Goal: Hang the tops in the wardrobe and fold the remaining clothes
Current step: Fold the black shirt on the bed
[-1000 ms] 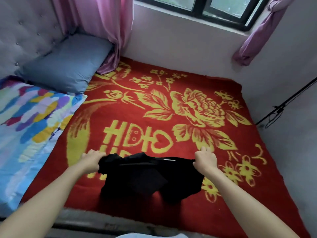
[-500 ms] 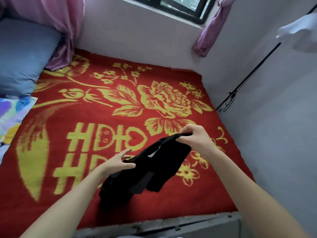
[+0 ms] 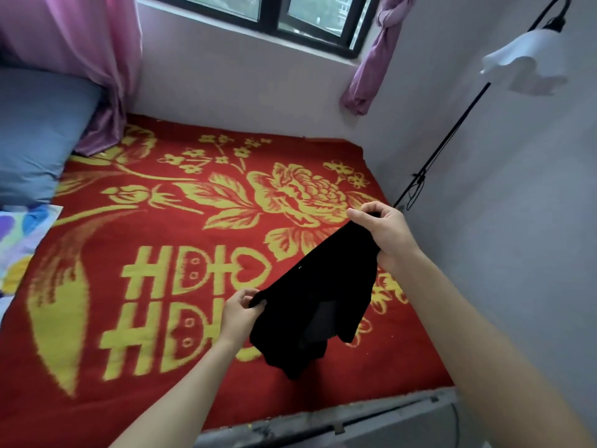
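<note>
Black garment (image 3: 318,299): small, possibly shorts; lifted clear of the red-and-gold blanket (image 3: 135,286), where it lay spread a second ago. Right hand (image 3: 384,236) clenched on the upper edge, raised; left hand (image 3: 240,313) pinching the lower corner. Hangs slanted over the bed's near right. Judged: folding begun.

the only thing to read here is on the red blanket (image 3: 135,334): a big yellow double-happiness sign (image 3: 181,305), the chinese 囍, woven in blocky strokes. from this side it looks like "hdho" stacked twice, with a heart shape in the top row. the lower right part of it is hidden behind the black garment (image 3: 310,305). no label or brand readable on the garment, just a tiny pale speck too small to make out.
</note>
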### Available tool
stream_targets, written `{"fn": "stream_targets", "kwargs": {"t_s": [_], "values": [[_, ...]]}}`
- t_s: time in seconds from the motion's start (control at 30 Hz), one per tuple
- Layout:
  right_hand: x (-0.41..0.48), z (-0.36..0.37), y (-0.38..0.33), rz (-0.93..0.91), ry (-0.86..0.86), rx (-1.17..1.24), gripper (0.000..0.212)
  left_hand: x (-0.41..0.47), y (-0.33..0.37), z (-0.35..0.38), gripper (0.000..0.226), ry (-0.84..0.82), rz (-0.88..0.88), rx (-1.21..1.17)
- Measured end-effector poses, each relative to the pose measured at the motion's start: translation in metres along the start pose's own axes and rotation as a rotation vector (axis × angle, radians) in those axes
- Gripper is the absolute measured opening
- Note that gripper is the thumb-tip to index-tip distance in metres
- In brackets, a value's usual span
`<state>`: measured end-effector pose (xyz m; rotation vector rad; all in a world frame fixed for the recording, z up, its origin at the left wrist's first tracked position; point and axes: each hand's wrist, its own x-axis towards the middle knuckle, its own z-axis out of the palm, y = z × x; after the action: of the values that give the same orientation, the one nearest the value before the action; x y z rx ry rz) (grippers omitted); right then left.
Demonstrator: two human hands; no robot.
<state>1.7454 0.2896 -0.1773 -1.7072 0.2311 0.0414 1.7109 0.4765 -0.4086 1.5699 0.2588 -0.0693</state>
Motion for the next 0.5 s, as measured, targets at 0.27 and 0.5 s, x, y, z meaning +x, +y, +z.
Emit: {"fn": "stream_targets", "kwargs": {"t_s": [0.27,0.5], "values": [[-0.027,-0.082,-0.019,-0.082,-0.16,0.064,0.043,-0.014,0.082,-0.045,0.022,0.059,0.321,0.104],[-0.075,-0.126,-0.026,-0.428,0.072,-0.089,0.054,-0.082,0.199,-0.09,0.015,0.392,0.764,0.359]]}}
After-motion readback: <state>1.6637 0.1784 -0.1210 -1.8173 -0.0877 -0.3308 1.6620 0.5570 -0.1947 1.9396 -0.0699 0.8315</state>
